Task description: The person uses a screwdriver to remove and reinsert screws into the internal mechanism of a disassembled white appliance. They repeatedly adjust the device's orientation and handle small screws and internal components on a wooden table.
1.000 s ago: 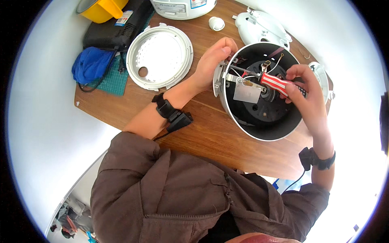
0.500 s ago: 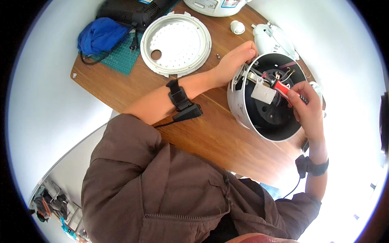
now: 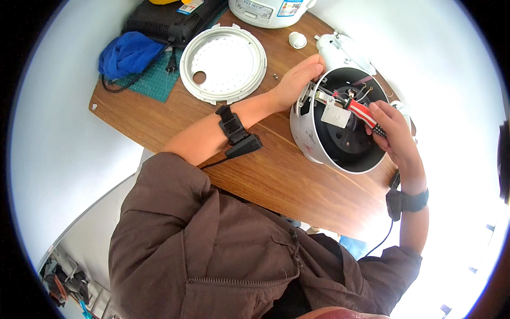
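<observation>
My left hand [image 3: 297,80] grips the upper left rim of a white cylindrical appliance housing [image 3: 306,135], fingers curled and partly hidden. The housing is tilted, showing its dark interior with a black base, thin wires and a small metal plate [image 3: 334,117] near the left side. My right hand [image 3: 394,130] is closed on a red-and-white striped screwdriver [image 3: 359,110] with a dark patterned end. Its tip points into the wiring near the metal bracket at the left rim; whether it touches a screw is too small to tell.
A white perforated disc [image 3: 228,64], white cap [image 3: 297,40] and white lid [image 3: 345,53] lie on the wooden table [image 3: 255,154]. At the back are another white appliance [image 3: 268,10], a black case [image 3: 154,26], blue cloth [image 3: 122,56], green mat [image 3: 156,85] and a plug [image 3: 171,66].
The housing has tilted, showing more of its white outer side. My right hand has shifted its grip on the screwdriver, whose tip stays inside. The whole view has also shifted.
</observation>
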Demonstrator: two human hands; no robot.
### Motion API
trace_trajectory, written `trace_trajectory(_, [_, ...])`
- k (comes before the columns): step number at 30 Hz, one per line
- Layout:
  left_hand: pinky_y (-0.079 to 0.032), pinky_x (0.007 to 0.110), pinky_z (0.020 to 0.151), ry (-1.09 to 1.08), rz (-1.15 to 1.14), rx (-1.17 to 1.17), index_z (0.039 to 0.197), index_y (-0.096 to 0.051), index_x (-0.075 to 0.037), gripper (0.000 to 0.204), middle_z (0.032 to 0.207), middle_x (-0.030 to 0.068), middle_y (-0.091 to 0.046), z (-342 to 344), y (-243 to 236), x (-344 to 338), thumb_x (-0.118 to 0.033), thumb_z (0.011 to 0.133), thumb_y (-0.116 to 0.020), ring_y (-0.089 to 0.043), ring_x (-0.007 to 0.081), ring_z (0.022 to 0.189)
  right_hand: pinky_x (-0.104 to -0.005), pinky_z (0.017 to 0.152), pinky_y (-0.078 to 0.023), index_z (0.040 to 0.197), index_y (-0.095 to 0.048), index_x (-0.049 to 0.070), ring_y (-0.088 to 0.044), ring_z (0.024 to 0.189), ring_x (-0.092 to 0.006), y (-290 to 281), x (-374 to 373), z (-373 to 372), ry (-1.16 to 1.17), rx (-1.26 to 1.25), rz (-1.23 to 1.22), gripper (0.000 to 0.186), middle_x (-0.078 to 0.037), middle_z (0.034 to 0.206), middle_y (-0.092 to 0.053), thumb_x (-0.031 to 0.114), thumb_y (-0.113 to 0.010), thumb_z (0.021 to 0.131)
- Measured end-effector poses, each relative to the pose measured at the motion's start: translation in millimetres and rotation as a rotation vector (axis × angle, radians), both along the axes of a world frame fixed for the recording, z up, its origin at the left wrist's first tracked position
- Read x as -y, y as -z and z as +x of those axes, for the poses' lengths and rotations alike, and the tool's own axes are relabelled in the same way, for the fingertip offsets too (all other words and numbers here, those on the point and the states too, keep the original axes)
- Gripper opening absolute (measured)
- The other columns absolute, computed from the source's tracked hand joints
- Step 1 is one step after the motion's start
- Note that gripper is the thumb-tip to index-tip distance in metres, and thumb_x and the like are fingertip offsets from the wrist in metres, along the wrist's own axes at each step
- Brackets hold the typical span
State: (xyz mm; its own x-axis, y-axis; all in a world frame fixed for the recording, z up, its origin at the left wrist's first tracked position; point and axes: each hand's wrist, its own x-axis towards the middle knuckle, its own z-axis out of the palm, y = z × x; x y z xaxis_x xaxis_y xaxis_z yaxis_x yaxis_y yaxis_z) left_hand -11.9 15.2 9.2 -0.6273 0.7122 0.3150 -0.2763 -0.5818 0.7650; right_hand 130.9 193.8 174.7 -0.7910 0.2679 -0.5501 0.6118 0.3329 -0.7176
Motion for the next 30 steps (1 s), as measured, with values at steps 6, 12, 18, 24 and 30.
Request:
trace_trajectory(6, [-0.043,0.023,0.08,-0.047,-0.109,-0.117,0.1,-0.054,-0.009,0.024,0.09,-0.0024,-0.055,-5.9,-3.1,2.5,-0.03,0.105,-0.044,-0.05,0.0057,0.086,-0.0178,0.039,-0.031,0.104,-0.064,0.008,-0.046,0.047,-0.0021,-1.8,-0.6,-0.5,-0.072,-0.093,0.158,0.033,0.0,0.073,-0.061,0.041,-0.061,0.101])
trace_trajectory(12, [-0.047,0.024,0.076,-0.046,-0.127,0.05,0.104,-0.055,-0.009,0.014,0.093,-0.0019,-0.06,-7.8,0.6,5.6,-0.023,0.102,-0.055,-0.055,0.0059,0.083,-0.0191,0.042,-0.034,0.106,-0.066,0.009,-0.05,0.051,-0.0027,-17.8,-4.7,22.2,-0.037,-0.204,0.375,0.026,0.001,0.076,-0.064,0.033,-0.066,0.098])
trace_trajectory(18, [-0.045,0.028,0.087,-0.049,-0.104,0.077,0.11,-0.055,-0.009,0.018,0.102,0.0004,-0.058,-0.7,-9.1,21.7,-0.025,0.103,-0.052,-0.054,0.0086,0.096,-0.019,0.043,-0.033,0.115,-0.065,0.006,-0.048,0.052,-0.0042,-7.2,-16.9,88.9,0.215,-0.573,0.369,0.025,-0.003,0.084,-0.065,0.027,-0.061,0.102])
trace_trajectory(24, [-0.029,0.045,0.12,-0.155,-0.249,-0.683,0.157,-0.026,-0.007,0.102,0.152,0.0171,-0.038,-11.8,0.2,68.1,-0.067,0.086,-0.067,-0.036,0.0317,0.145,-0.0207,0.055,-0.038,0.128,-0.057,-0.002,-0.05,0.063,-0.0058,64.4,-16.1,168.4,0.642,-0.745,0.232,0.04,-0.006,0.09,-0.064,0.03,-0.056,0.105])
trace_trajectory(30, [-0.032,0.047,0.122,-0.155,-0.37,-0.788,0.162,-0.013,-0.011,0.125,0.158,0.0177,-0.033,12.6,-9.4,81.1,-0.03,0.07,-0.094,-0.035,0.0324,0.147,-0.0217,0.068,-0.043,0.132,-0.059,-0.001,-0.054,0.078,-0.0063,133.7,-12.8,200.8,0.705,-0.574,0.33,0.04,-0.004,0.097,-0.063,0.027,-0.06,0.103])
